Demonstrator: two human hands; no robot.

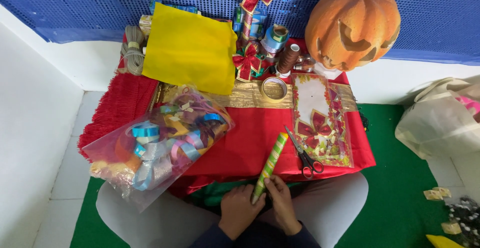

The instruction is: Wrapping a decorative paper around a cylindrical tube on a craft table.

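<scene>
One green wrapping-paper roll (270, 164) gripped by left hand (239, 209) and right hand (281, 204) (fingers closed), one scissors (305, 154), two red bows (247, 61).

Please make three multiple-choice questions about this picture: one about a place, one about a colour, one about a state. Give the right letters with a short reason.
1. Where do the scissors lie?
A. on the red cloth
B. in the clear bag
C. on the pumpkin

2. What colour is the big sheet at the back?
A. blue
B. yellow
C. white

3. How is the green patterned roll held?
A. by no hand
B. by the left hand only
C. by both hands

Answers: 1 A, they rest beside the roll on the cloth. 2 B, it is plainly yellow. 3 C, the left hand and right hand grip its near end.
</scene>
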